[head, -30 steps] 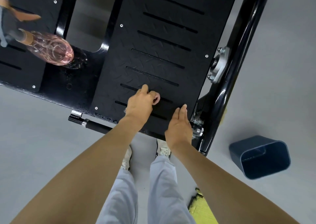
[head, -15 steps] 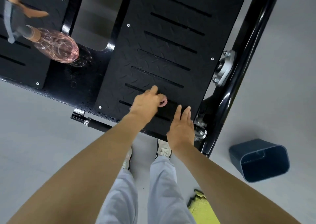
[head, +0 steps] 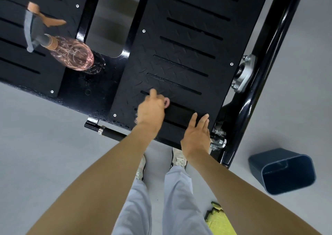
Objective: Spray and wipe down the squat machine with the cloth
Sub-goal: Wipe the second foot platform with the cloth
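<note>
The squat machine's right footplate (head: pixel 188 58), black with a row of slots, fills the upper middle of the view. A black cloth (head: pixel 179 113) lies flat on the plate's near end. The left hand (head: pixel 150 110) sits at the cloth's left edge with its fingers curled in, gripping that edge as far as the view shows. The right hand (head: pixel 195 137) hovers over the plate's near right corner, relaxed and empty, its fingers straight and slightly spread; the tips reach the cloth's right edge, though I cannot tell whether they touch it.

The spray bottle (head: pixel 73 55), clear pink with a grey head and tan trigger, stands on the machine well left of the hands, its base on the glossy frame between the 2 footplates. Droplets bead on the frame around it.

A black tube (head: pixel 265 64) runs along the plate's right side. On the grey floor (head: pixel 45 154) to the right stands a dark blue bin (head: pixel 282 173).
</note>
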Demonstrator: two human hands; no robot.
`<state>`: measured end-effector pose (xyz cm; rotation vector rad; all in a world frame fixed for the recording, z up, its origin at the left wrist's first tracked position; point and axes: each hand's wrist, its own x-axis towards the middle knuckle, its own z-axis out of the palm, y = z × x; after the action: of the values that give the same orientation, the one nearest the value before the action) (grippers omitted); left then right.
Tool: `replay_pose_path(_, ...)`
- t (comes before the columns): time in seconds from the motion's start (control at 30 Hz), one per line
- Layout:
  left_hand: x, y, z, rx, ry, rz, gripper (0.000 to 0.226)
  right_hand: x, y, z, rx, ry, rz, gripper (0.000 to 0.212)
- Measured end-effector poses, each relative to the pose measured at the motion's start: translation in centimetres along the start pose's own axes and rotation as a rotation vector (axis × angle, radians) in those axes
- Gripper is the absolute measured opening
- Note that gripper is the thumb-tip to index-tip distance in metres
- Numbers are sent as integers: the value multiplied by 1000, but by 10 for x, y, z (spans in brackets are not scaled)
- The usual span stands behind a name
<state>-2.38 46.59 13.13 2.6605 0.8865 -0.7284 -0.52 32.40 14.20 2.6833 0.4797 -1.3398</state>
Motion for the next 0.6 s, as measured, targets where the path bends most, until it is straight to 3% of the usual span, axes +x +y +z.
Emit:
replay_pose_path(0.1,1,5,3,57,-48,216,38,1,-3,-1,-7,3,9,87)
replay_pose_path(0.2,13,-18,-6,86,-51,302,42,0,-4,-1,0,-3,9,87)
replay_pose_path(0.37,16,-70,-13,-43,45,25,45,0,-3,-3,-3,-13,2,85)
replay_pose_path(0.53,10,-42,-15,-155,47,-199,37,-1,-1,-5,18,-8,3,85)
replay_pose_path(0.6,3,-25,-12,-182,42,-207,37,-2,-1,-5,52,7,9,86)
